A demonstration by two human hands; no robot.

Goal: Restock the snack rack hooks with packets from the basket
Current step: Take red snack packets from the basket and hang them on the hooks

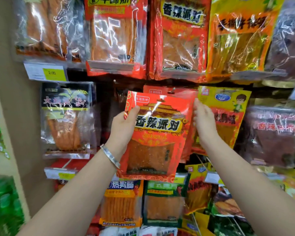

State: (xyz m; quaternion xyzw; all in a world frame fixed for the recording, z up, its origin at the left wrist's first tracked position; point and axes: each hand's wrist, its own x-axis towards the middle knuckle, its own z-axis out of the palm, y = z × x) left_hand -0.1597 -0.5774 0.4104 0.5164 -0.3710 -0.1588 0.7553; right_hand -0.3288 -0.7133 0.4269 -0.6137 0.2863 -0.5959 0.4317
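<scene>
A red snack packet [156, 135] with a palace picture and a clear window is held up in front of the rack's middle row. My left hand [124, 124] grips its left edge, thumb on the front. My right hand [203, 121] lies flat against its right edge, fingers straight and pointing up. Right behind it another red packet [170, 91] of the same kind hangs on a hook [173, 90], whose tip shows just above the held packet's top. The basket is out of view.
Hanging snack packets fill the rack: a black one [66, 120] at left, a yellow one [228, 114] at right, red and orange ones [179, 38] above, more below. A price tag [47, 72] sits at upper left. A beige wall [5, 99] bounds the left side.
</scene>
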